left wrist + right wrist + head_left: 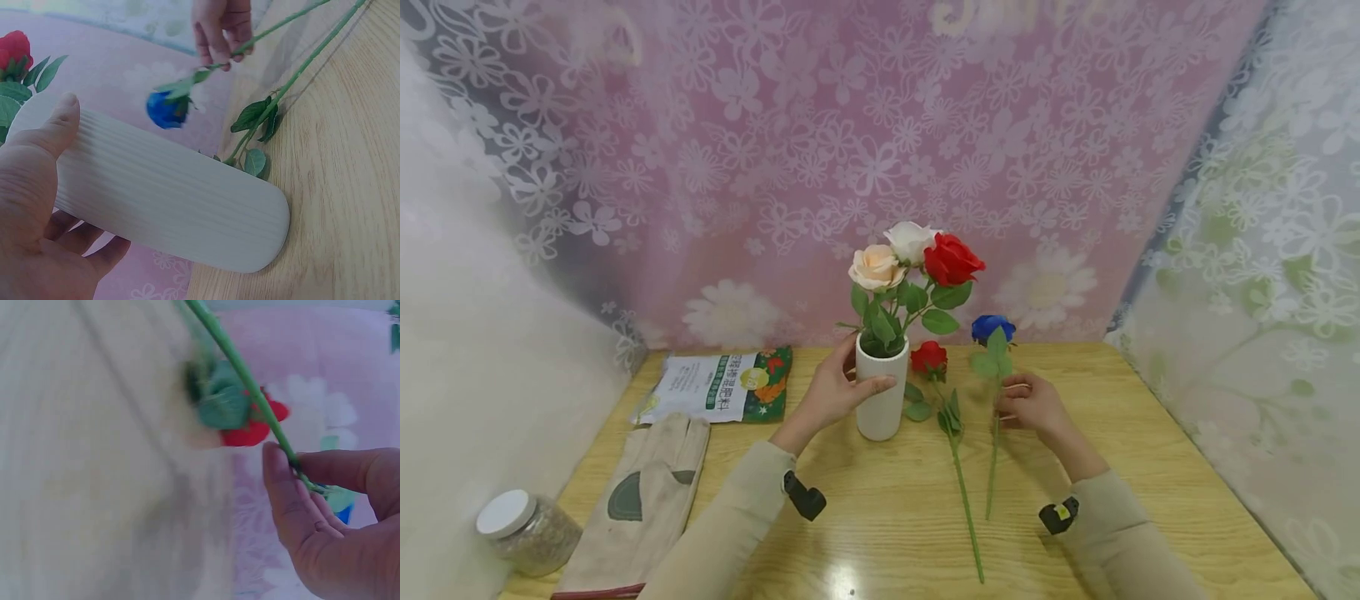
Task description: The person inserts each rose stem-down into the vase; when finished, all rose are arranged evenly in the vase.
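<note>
My left hand (pixel 842 385) grips the ribbed white vase (pixel 881 400) near its upper part, thumb across the front. In the vase stand a peach rose (pixel 877 267), a white rose (pixel 912 242) and a red rose (pixel 953 260) with green leaves. Between thumb and fingers, my right hand (pixel 1028 403) pinches the stem of a blue rose (pixel 993 328); its bloom points up and its stem hangs down. The left wrist view shows this blue bloom (pixel 167 110) beyond the vase. A second red rose (pixel 929 357) lies on the table between the vase and the blue rose.
On the wooden table (pixel 880 533), a fertilizer bag (pixel 718 387) lies at the back left, with a pair of work gloves (pixel 640 500) in front of it. A white-lidded jar (pixel 529 532) stands at the left edge. A flowered backdrop (pixel 820 150) rises behind the table.
</note>
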Available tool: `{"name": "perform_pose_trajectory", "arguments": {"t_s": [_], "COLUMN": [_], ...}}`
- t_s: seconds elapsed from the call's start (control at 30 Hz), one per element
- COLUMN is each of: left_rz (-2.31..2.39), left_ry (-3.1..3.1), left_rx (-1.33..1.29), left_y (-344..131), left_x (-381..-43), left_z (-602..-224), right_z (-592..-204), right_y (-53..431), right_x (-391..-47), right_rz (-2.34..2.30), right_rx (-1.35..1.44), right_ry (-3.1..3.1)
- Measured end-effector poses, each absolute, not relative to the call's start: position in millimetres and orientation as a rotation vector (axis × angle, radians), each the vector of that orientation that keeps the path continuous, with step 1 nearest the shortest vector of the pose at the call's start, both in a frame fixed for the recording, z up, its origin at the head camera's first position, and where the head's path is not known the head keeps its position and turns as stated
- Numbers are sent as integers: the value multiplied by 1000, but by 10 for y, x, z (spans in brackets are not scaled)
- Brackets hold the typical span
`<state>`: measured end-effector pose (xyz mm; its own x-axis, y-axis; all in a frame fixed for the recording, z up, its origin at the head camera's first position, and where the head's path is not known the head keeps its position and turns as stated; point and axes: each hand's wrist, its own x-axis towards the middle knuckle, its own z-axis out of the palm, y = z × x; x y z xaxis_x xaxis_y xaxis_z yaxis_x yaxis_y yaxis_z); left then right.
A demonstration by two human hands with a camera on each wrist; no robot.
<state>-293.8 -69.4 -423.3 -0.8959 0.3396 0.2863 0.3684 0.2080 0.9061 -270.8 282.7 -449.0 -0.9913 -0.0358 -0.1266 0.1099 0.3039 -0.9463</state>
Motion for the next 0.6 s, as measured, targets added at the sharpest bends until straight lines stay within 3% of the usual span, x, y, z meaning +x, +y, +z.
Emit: {"name": "perform_pose_trajectory", "arguments": {"t_s": [0.6], "left_rz": [-1822], "left_ry": [-2415], "left_rx": [-721], "left_y": [-699], "left_x": [-2945], "left_z": [-4276], "right_z": [-3828], "right_y": [2645], "right_x": [-2627], "right_rz": [-2407], "right_rx": [26], "right_ry": [2102]}}
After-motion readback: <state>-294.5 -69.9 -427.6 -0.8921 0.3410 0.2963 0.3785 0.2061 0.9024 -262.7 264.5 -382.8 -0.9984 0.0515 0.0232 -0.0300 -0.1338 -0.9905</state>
